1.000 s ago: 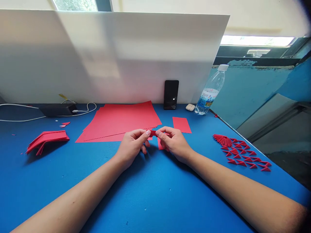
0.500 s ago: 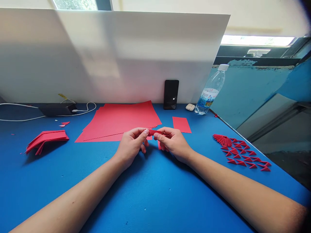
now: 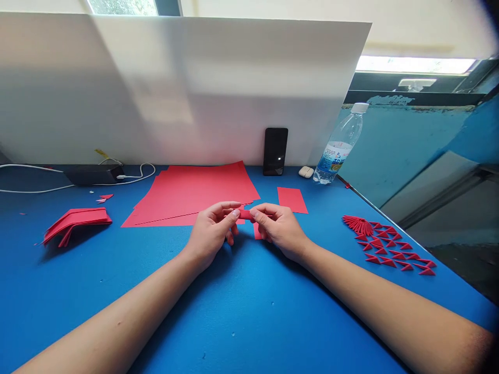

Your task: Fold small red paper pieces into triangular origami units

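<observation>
Between my two hands, just above the blue table (image 3: 218,311), is a small folded strip of red paper (image 3: 245,214). My left hand (image 3: 213,226) pinches its left end between thumb and fingers. At the other end, my right hand (image 3: 277,227) grips it, thumb on the near side. The fingertips cover both ends of the strip. Behind my hands lies a stack of large red paper sheets (image 3: 198,189). A small red paper rectangle (image 3: 292,200) rests beyond my right hand, and another red piece (image 3: 257,231) shows partly beneath it.
Many folded red paper triangles (image 3: 397,255) lie at the right by the table edge. Folded red strips (image 3: 80,221) stand at the left. Along the white board (image 3: 218,93) are a black power adapter (image 3: 93,175), a phone (image 3: 275,151), a white earbud case (image 3: 306,172) and a bottle (image 3: 337,148).
My right thumb and fingers have shifted slightly on the folded paper and now press its right end. My left hand has barely moved.
</observation>
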The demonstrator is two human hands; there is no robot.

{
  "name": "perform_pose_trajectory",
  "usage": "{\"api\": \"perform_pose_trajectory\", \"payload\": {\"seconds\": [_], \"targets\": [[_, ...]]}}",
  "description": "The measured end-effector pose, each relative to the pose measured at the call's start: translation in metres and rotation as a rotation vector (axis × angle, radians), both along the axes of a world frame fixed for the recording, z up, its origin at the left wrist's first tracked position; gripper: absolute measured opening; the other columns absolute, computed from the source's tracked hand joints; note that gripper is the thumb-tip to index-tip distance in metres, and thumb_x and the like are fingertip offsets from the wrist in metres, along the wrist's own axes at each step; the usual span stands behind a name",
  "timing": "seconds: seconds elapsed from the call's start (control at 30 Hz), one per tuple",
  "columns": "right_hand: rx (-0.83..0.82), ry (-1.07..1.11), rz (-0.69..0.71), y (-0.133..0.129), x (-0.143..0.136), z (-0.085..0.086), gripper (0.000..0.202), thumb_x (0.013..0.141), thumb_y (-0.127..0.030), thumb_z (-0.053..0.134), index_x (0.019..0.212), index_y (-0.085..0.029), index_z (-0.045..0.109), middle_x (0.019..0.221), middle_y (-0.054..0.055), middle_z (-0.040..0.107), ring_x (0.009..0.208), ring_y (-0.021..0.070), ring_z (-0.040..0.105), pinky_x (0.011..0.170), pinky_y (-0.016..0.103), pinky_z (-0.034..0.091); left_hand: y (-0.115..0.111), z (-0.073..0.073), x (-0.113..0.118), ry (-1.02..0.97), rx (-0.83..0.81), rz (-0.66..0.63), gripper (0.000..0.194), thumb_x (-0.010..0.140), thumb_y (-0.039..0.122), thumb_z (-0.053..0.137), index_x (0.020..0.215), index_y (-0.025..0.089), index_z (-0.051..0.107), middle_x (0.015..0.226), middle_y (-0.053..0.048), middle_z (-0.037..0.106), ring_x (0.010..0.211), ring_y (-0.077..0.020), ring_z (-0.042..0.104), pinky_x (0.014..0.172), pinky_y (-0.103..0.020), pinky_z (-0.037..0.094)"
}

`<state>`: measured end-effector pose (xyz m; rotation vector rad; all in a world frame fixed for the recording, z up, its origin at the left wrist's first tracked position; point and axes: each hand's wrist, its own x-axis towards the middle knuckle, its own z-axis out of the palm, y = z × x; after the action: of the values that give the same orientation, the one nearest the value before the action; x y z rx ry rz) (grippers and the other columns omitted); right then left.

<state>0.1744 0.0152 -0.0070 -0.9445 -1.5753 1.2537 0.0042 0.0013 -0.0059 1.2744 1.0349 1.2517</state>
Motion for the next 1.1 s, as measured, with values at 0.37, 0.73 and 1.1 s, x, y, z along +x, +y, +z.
{"api": "perform_pose_trajectory", "payload": {"seconds": [0.37, 0.73, 1.1], "targets": [[0.01, 0.021, -0.005, 0.0001, -0.0015, 0.0008, 0.029, 0.083, -0.037, 0.06, 0.097, -0.014, 0.067, 0.054, -0.003, 0.052, 0.042, 0.0066, 0.041, 0.042, 0.021, 0.033, 0.0, 0.0003, -0.0018, 0.071, -0.025, -0.029, 0.032, 0.081, 0.038, 0.062, 0.102, 0.014, 0.062, 0.061, 0.001, 0.059, 0.042, -0.0078, 0.049, 0.042, -0.021, 0.041], [0.036, -0.068, 0.005, -0.0009, -0.0007, 0.0017, 0.024, 0.083, -0.032, 0.059, 0.098, -0.015, 0.064, 0.071, 0.001, 0.061, 0.047, 0.0067, 0.047, 0.044, 0.021, 0.036, -0.0018, 0.0017, 0.0017, 0.094, 0.001, -0.004, 0.023, 0.078, 0.032, 0.066, 0.089, 0.013, 0.062, 0.058, 0.002, 0.059, 0.043, -0.0078, 0.05, 0.043, -0.021, 0.042], [0.02, -0.009, 0.021, 0.0013, -0.0006, -0.0012, 0.02, 0.082, -0.03, 0.06, 0.093, -0.014, 0.066, 0.073, 0.001, 0.062, 0.046, 0.0058, 0.045, 0.042, 0.021, 0.034, -0.0034, 0.0071, 0.003, 0.113, -0.028, -0.052, 0.027, 0.077, 0.031, 0.066, 0.094, 0.011, 0.062, 0.062, 0.001, 0.059, 0.045, -0.0085, 0.051, 0.044, -0.022, 0.044]]}}
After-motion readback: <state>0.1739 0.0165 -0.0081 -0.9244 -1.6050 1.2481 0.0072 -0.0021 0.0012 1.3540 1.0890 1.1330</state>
